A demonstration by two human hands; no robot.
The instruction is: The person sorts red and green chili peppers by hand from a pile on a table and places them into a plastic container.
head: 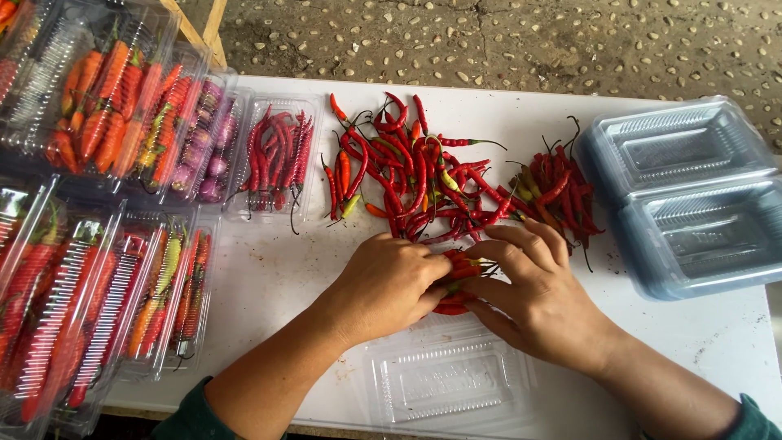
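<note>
Had both hands on a small bunch of red chilies (453,281) at the table's (269,277) front edge, just above an open clear plastic tray (444,379). Left hand (389,285) was curled round the bunch w/ fingers closed on it, right hand (533,297) pinching the other side. Big loose chili pile (407,175) just behind, darker pile (558,191) to the right, stacked empty trays (692,204) far right, filled packs (106,106) on the left

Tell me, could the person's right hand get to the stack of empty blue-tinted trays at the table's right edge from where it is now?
Probably yes. The right hand is busy gathering a bunch of chilies with the left hand, but only bare white table lies between it and the empty trays, with nothing blocking the way.
</note>
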